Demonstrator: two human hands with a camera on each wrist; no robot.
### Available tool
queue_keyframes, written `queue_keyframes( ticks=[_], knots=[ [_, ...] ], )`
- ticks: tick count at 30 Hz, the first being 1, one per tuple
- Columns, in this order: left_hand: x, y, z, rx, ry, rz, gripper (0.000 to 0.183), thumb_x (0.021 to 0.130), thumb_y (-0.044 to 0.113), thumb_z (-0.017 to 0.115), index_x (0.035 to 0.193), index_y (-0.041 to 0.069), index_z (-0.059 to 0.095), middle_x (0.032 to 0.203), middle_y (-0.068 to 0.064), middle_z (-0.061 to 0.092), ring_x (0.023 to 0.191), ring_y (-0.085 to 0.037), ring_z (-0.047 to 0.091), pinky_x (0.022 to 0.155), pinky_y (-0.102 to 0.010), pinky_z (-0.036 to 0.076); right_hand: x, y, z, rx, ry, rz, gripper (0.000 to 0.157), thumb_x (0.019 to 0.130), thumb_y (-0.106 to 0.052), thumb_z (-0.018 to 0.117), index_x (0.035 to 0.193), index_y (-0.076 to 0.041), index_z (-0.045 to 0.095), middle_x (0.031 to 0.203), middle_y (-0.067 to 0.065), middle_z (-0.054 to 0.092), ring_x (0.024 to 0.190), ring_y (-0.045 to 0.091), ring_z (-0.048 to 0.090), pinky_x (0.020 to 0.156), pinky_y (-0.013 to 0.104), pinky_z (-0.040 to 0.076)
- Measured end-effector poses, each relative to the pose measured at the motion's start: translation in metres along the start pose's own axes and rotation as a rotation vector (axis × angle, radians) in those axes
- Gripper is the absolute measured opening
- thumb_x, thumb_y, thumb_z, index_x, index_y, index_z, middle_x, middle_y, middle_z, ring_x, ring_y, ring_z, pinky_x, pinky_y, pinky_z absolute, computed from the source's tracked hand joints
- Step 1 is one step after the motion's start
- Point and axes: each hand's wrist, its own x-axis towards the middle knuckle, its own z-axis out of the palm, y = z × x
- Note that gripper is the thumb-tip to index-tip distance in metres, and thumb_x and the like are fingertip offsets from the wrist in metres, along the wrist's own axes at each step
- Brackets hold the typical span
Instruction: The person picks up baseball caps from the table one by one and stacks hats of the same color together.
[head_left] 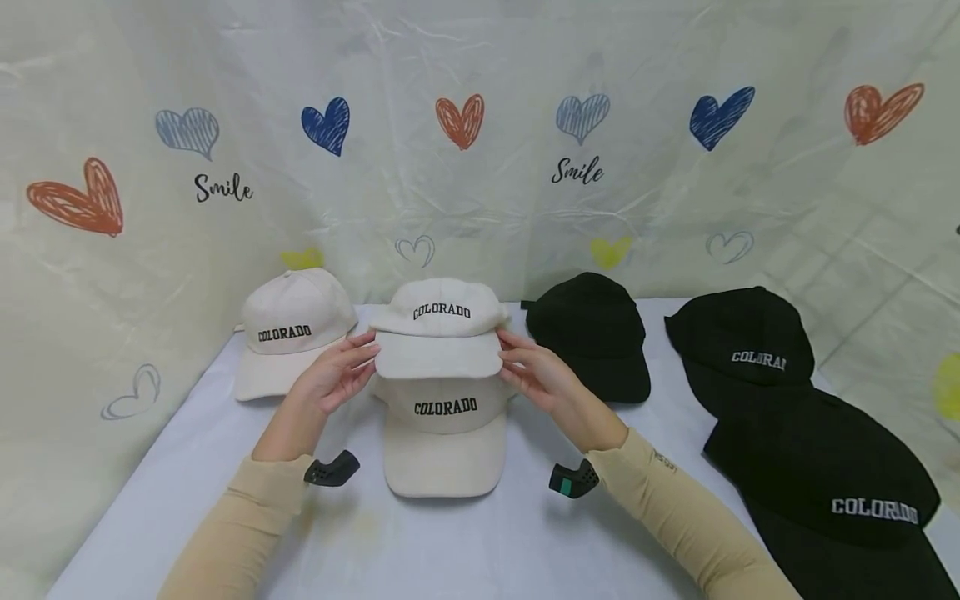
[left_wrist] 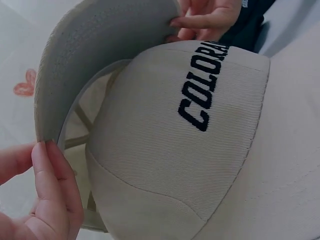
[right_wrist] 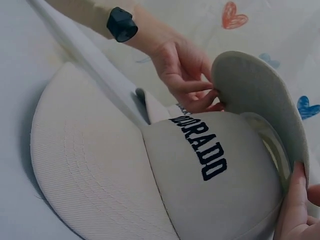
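Two cream baseball caps marked COLORADO overlap in the middle of the table. The upper cap (head_left: 441,354) sits over the crown of the lower cap (head_left: 446,458), its brim tilted up so the underside shows in both wrist views. My left hand (head_left: 337,371) pinches the left edge of the upper cap's brim between thumb and fingers. At the opposite edge of that brim, my right hand (head_left: 546,379) pinches it the same way. The lower cap's brim (right_wrist: 85,160) points toward me, resting on the white cloth.
Left of the pair stands another cream cap (head_left: 288,333). To the right is a black cap (head_left: 588,333), and farther right two more black caps, one behind (head_left: 738,342) and one nearer me (head_left: 832,475). A white sheet (head_left: 480,200) printed with hearts hangs behind the table (head_left: 450,550).
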Motion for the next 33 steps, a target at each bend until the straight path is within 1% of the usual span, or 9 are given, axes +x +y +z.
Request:
queue_keyframes(
  ticks=[4,8,14,21,26,33],
  knots=[
    [0.002,-0.003,0.0,0.032,0.007,-0.023,0.017,0.105,-0.001,0.052,0.117,0.01,0.055,0.097,-0.002,0.063,0.079,-0.006,0.066,0.072,-0.015,0.056,-0.001,0.002,-0.004,-0.003,0.001,0.02,0.056,0.106,0.006,0.041,0.16,-0.004,0.029,0.152,0.009,0.039,0.092,0.008,0.062,0.079,0.015,0.054],
    [0.002,-0.005,0.001,0.021,0.018,-0.029,0.02,0.104,-0.002,0.053,0.12,0.009,0.054,0.096,-0.002,0.063,0.077,-0.007,0.067,0.071,-0.014,0.055,-0.003,0.004,-0.006,-0.006,-0.02,0.024,0.057,0.106,0.006,0.041,0.161,-0.002,0.026,0.149,0.008,0.039,0.091,0.006,0.063,0.078,0.014,0.054],
    [-0.005,-0.005,0.003,0.007,-0.001,-0.041,0.023,0.104,-0.002,0.052,0.125,0.007,0.05,0.096,-0.002,0.064,0.078,-0.007,0.067,0.073,-0.014,0.055,-0.009,0.003,-0.01,-0.003,-0.035,0.029,0.056,0.107,0.006,0.038,0.161,-0.001,0.024,0.156,0.012,0.033,0.093,0.006,0.064,0.082,0.015,0.054],
    [-0.01,-0.008,0.001,0.057,-0.018,-0.051,0.03,0.105,-0.001,0.052,0.133,0.006,0.045,0.097,-0.002,0.063,0.078,-0.005,0.066,0.074,-0.014,0.055,-0.016,0.007,-0.014,-0.044,-0.028,0.046,0.058,0.106,0.007,0.041,0.161,-0.002,0.026,0.16,0.013,0.031,0.097,0.007,0.065,0.087,0.018,0.054],
    [-0.011,-0.012,-0.001,0.094,-0.019,-0.057,0.031,0.105,-0.001,0.052,0.134,0.006,0.044,0.094,-0.001,0.062,0.076,-0.004,0.065,0.073,-0.014,0.055,-0.018,0.009,-0.015,-0.086,-0.013,0.039,0.058,0.105,0.007,0.044,0.16,-0.001,0.028,0.159,0.015,0.033,0.102,0.008,0.063,0.091,0.021,0.053],
    [-0.013,-0.017,-0.005,0.134,-0.041,-0.062,0.036,0.103,-0.003,0.054,0.137,0.004,0.042,0.09,0.0,0.064,0.074,-0.004,0.066,0.073,-0.015,0.056,-0.02,0.012,-0.018,-0.146,-0.033,0.026,0.06,0.104,0.008,0.044,0.16,-0.001,0.027,0.157,0.02,0.032,0.106,0.01,0.062,0.093,0.024,0.053]
  ],
)
